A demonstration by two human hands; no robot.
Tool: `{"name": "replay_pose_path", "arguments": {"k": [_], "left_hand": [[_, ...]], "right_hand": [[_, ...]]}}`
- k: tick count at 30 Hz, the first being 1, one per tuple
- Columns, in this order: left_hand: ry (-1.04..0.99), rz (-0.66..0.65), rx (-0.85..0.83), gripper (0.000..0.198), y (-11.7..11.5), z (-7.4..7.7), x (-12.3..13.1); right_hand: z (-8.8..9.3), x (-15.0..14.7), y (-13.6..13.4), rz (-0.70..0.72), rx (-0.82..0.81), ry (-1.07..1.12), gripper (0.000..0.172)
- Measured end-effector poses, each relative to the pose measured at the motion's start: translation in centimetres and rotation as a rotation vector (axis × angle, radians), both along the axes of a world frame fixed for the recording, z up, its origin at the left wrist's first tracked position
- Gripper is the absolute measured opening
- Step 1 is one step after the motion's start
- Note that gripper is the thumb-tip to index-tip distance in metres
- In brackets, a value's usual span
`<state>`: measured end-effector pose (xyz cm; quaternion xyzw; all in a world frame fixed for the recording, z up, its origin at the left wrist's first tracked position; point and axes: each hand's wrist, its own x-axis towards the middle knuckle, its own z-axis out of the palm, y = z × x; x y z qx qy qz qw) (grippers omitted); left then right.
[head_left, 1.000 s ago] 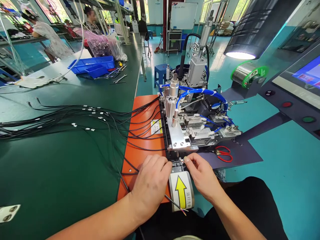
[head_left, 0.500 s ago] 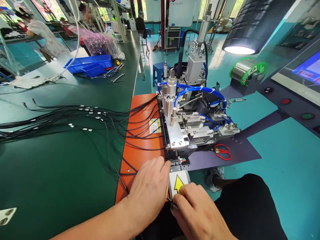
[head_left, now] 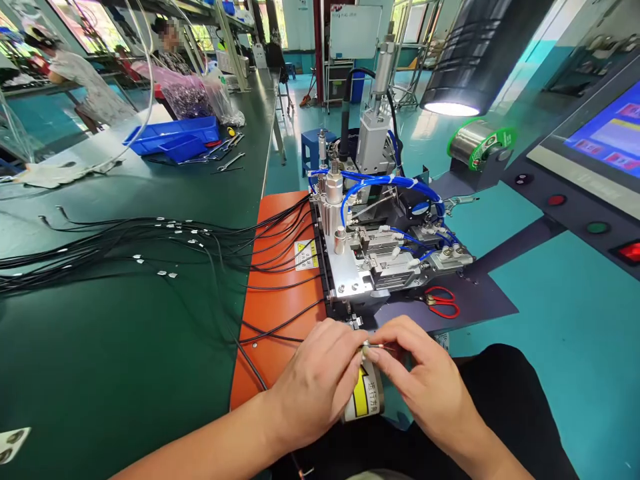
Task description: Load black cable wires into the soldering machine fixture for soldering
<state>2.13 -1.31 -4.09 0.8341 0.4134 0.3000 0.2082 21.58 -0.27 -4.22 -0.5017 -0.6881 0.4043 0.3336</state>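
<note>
My left hand (head_left: 320, 380) is closed in a pinch on a thin cable end in front of the machine. Fine coloured wires (head_left: 383, 346) stick out of that end. My right hand (head_left: 425, 377) meets it fingertip to fingertip, pinching the same wires. Just below the fingers is a rounded metal end piece with a white label and a yellow arrow (head_left: 361, 400), partly covered by my hands. Directly ahead stands the metal soldering fixture (head_left: 345, 267) with blue air tubes (head_left: 395, 180). Several black cables (head_left: 273, 267) run into its left side across an orange plate (head_left: 280, 307).
Red-handled scissors (head_left: 443, 303) lie right of the fixture. Above hangs a black lamp (head_left: 460, 60), with a solder spool (head_left: 477, 143) and a control panel (head_left: 590, 200) to the right. Blue bins (head_left: 175, 137) and wrenches (head_left: 233, 162) sit on the green table (head_left: 125, 347). Two people sit further back.
My right hand has moved up from the arrow-labelled end piece to my left fingertips. My left hand has shifted slightly right. Another cable now lies across the orange plate into the fixture's near end.
</note>
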Motion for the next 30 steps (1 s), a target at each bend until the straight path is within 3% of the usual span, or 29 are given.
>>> {"name": "replay_pose_path", "arguments": {"k": [5,11,30], "left_hand": [[-0.063,0.089,0.048,0.015,0.4,-1.1,0.2],[-0.052,0.139,0.028,0.011,0.3,-1.6,0.2],[-0.024,0.148,0.048,0.013,0.2,-1.8,0.2]], "right_hand": [[-1.2,0.1,-0.5,-0.167,-0.053,0.042,0.02],[-1.8,0.5,-1.2,-0.245,0.066,0.004,0.021],[-1.4,-0.3,-1.1,-0.152,0.034,0.024,0.017]]}}
